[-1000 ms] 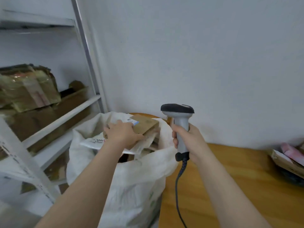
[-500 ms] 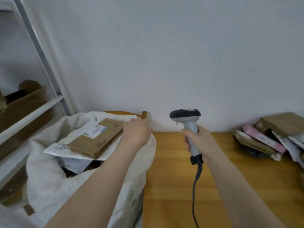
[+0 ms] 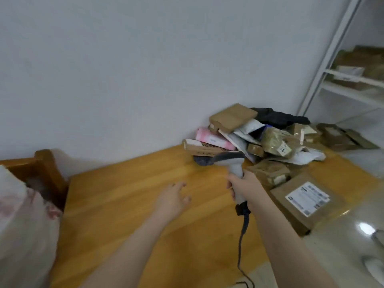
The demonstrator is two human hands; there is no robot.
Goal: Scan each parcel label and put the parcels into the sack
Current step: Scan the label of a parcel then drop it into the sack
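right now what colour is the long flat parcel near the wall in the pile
Pink parcel with a small white label, seen in the head view, the only one.

A wooden counter [image 3: 128, 204] runs up to a white wall. A pile of parcels [image 3: 270, 142] sits on its far end against that wall. On top of the pile a brown box [image 3: 232, 116] lies tilted. On the pile's left side a pink parcel [image 3: 212, 140] rests on a long cardboard box [image 3: 204, 150], which lies over a dark pouch [image 3: 199, 161] on the wood. Just in front of the pile is a small taped box [image 3: 270, 173]. Nearer still, a flat brown parcel [image 3: 301, 202] lies label up at the counter's edge.
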